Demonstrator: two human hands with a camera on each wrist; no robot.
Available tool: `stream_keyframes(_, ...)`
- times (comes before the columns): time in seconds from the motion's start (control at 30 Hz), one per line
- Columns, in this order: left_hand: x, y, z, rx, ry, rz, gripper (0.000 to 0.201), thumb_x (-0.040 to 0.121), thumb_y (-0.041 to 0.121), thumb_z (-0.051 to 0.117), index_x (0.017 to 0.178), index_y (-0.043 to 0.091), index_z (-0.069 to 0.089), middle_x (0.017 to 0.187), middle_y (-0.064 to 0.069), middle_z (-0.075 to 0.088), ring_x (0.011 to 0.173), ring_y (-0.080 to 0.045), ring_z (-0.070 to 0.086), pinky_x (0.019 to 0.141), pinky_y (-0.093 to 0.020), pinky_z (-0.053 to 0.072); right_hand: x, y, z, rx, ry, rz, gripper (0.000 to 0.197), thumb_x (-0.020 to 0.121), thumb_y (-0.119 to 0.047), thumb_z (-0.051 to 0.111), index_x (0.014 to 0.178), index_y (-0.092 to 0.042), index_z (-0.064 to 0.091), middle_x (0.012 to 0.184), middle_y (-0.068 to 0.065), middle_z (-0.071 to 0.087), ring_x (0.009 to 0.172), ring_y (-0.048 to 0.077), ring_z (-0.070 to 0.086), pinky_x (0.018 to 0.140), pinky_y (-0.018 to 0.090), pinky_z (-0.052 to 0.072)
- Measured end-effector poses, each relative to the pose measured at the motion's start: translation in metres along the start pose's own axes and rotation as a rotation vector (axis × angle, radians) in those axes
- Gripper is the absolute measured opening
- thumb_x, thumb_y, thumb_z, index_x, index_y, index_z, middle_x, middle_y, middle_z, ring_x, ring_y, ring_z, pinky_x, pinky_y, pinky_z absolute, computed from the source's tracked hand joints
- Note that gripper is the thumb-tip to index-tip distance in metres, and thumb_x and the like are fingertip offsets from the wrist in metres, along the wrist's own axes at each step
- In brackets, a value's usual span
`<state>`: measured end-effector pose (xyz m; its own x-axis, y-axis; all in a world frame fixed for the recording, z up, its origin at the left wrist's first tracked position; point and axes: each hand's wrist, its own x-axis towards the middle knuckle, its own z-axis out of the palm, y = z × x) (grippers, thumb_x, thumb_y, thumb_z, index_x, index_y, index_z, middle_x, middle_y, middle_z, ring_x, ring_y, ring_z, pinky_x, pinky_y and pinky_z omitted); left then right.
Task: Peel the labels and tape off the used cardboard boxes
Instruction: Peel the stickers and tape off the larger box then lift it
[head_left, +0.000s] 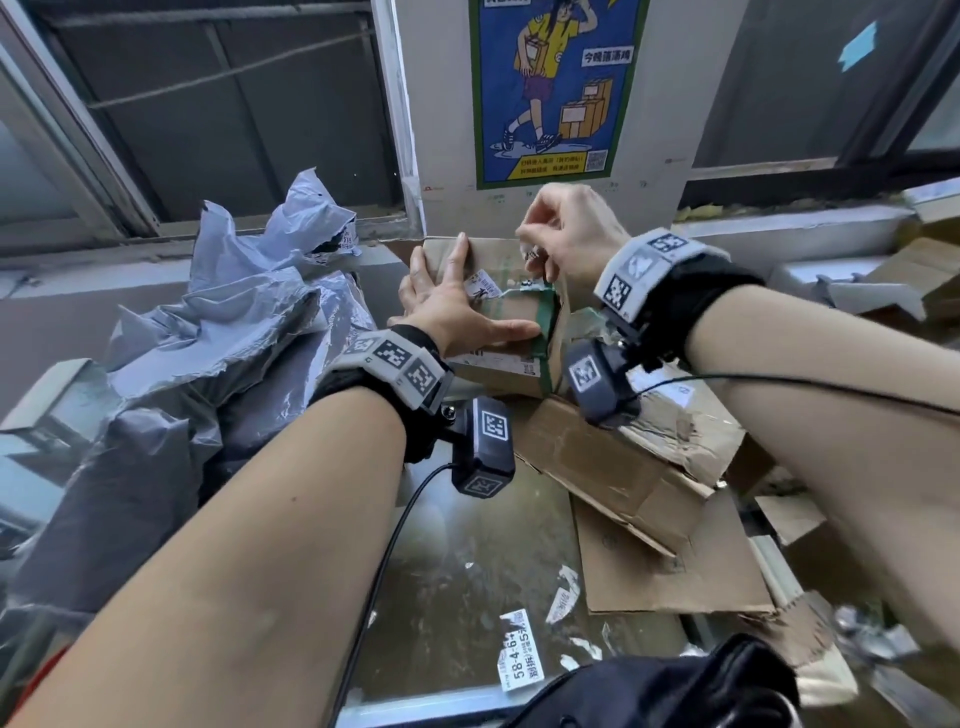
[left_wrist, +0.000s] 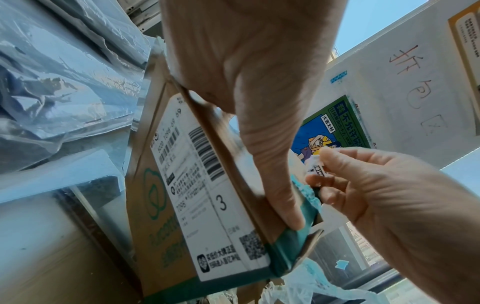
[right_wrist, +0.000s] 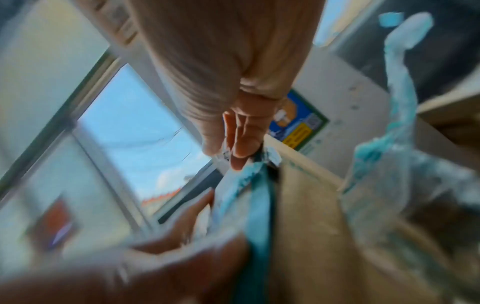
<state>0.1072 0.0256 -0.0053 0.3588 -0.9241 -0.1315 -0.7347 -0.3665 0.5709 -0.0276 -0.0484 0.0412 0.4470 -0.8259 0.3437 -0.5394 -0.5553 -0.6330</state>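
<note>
The fingers (left_wrist: 315, 182) of the right hand (head_left: 569, 234) were curled and pinched a small torn scrap of white label (left_wrist: 317, 167), lifted just above the top of the cardboard box (head_left: 511, 312) at the centre of the head view. The left hand (head_left: 452, 306) lay flat on that box, its fingers spread straight and its thumb pressed near the green tape (head_left: 545, 325) along the right edge.

Judged from this, the job was only partly done. A remnant of label (head_left: 480, 287) clung to the top face, the large shipping label (left_wrist: 207, 185) on the side face looked intact in the left wrist view, and the green tape was mostly in place.

Lower in the head view, peeled label pieces (head_left: 519, 649) lay on the desk (head_left: 467, 571) beside flattened cardboard (head_left: 665, 551); crumpled grey mailer bags (head_left: 208, 338) filled the left.
</note>
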Motion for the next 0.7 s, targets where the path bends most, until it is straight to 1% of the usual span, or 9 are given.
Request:
stream_keyframes(0.07,0.0,0.0,-0.001,0.003,0.002,-0.002,0.127,0.055,0.068,0.078,0.147,0.048,-0.008,0.157,0.0,-0.024,0.145,-0.028,-0.016,0.117,-0.058,0.006,-0.004,-0.005,0.001,-0.167,-0.159,-0.086,0.015,0.086,-0.016,0.068,0.095,-0.004,0.065,0.089,0.004,0.059,0.072,0.012,0.057,0.069,0.021,0.049)
stream_keyframes(0.1,0.0,0.0,-0.001,-0.001,0.004,-0.004,0.127,0.056,0.068,0.078,0.147,0.048,-0.008,0.157,-0.001,-0.024,0.145,-0.028,-0.015,0.117,-0.058,0.007,-0.006,-0.005,0.003,-0.209,-0.193,-0.108,0.021,0.083,-0.017,0.071,0.099,-0.005,0.065,0.095,0.005,0.056,0.08,0.014,0.054,0.074,0.022,0.045)
stream_keyframes(0.17,0.0,0.001,-0.001,0.002,0.012,0.0,0.127,0.057,0.067,0.078,0.147,0.048,-0.008,0.156,-0.001,-0.024,0.145,-0.028,-0.015,0.117,-0.058,0.008,-0.007,-0.001,0.006,-0.173,-0.142,-0.117,0.026,0.079,-0.016,0.075,0.101,-0.007,0.064,0.098,0.005,0.054,0.085,0.015,0.052,0.077,0.022,0.043)
stream_keyframes(0.27,0.0,0.0,0.0,0.013,0.014,0.011,0.127,0.056,0.068,0.078,0.147,0.048,-0.009,0.156,-0.002,-0.024,0.145,-0.028,-0.014,0.117,-0.058,0.008,-0.011,0.004,0.007,-0.209,0.014,-0.223,0.013,0.08,-0.01,0.073,0.087,-0.004,0.063,0.094,0.008,0.055,0.082,0.019,0.053,0.075,0.028,0.046)
stream_keyframes(0.37,0.002,0.001,0.0,0.02,0.016,0.015,0.127,0.056,0.068,0.077,0.147,0.047,-0.009,0.157,-0.002,-0.023,0.145,-0.028,-0.013,0.117,-0.057,0.008,-0.018,0.005,0.013,-0.368,-0.053,-0.353,0.008,0.083,-0.008,0.069,0.084,-0.001,0.065,0.1,0.014,0.055,0.086,0.025,0.056,0.078,0.033,0.047)
stream_keyframes(0.43,0.002,0.001,0.0,0.018,0.019,0.016,0.126,0.057,0.067,0.077,0.147,0.047,-0.008,0.157,-0.002,-0.023,0.145,-0.028,-0.012,0.117,-0.057,0.009,-0.019,0.007,0.016,-0.353,-0.098,-0.31,0.009,0.085,-0.011,0.068,0.087,-0.002,0.067,0.103,0.013,0.055,0.092,0.024,0.054,0.08,0.028,0.043)
stream_keyframes(0.5,0.004,0.0,0.0,0.014,0.017,0.019,0.126,0.057,0.067,0.078,0.147,0.048,-0.008,0.157,-0.001,-0.023,0.145,-0.027,-0.013,0.117,-0.057,0.009,-0.016,0.006,0.011,-0.298,-0.146,-0.213,0.011,0.083,-0.015,0.07,0.089,-0.006,0.069,0.106,0.01,0.053,0.091,0.017,0.05,0.081,0.023,0.04)
stream_keyframes(0.63,0.004,-0.002,0.001,0.01,0.012,0.021,0.128,0.056,0.068,0.078,0.147,0.048,-0.008,0.156,0.0,-0.025,0.145,-0.026,-0.014,0.117,-0.057,0.009,-0.015,-0.001,-0.002,-0.259,-0.322,-0.132,0.028,0.072,-0.021,0.081,0.095,-0.01,0.069,0.109,0.004,0.048,0.087,0.012,0.05,0.078,0.022,0.044)
stream_keyframes(0.7,0.004,-0.002,0.002,0.006,0.013,0.024,0.129,0.055,0.068,0.079,0.147,0.048,-0.009,0.156,0.001,-0.025,0.145,-0.026,-0.014,0.117,-0.057,0.009,-0.014,-0.004,-0.006,-0.268,-0.358,-0.113,0.039,0.066,-0.023,0.085,0.098,-0.011,0.067,0.107,0.001,0.045,0.086,0.012,0.051,0.077,0.023,0.045)
